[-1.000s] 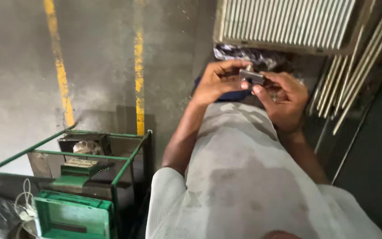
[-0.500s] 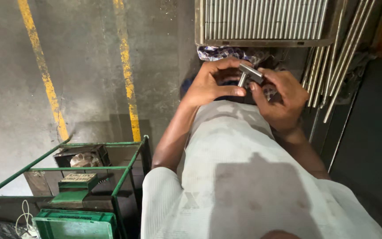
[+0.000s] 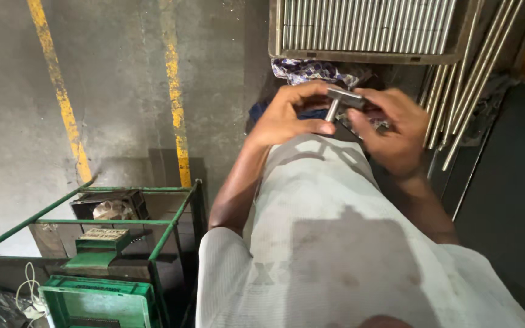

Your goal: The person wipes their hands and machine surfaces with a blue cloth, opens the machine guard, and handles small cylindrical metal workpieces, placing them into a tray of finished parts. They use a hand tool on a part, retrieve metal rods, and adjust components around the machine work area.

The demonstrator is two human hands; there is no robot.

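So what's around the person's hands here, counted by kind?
Hands: 2, left hand and right hand
T-shaped metal piece held between them: 1
Tray of metal rods: 1
Patterned cloth: 1
Green crate: 1
Total: 6

T-shaped metal part [image 3: 340,100], between hands

Both arms reach forward — left hand [image 3: 287,118] and right hand [image 3: 393,130] curled close together, each grip closed.

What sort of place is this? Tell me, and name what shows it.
Probably a metal workshop or factory floor. Yellow lines are painted on the concrete, a tray of metal rods lies ahead, and both hands, left hand and right hand, hold a small T-shaped metal part.
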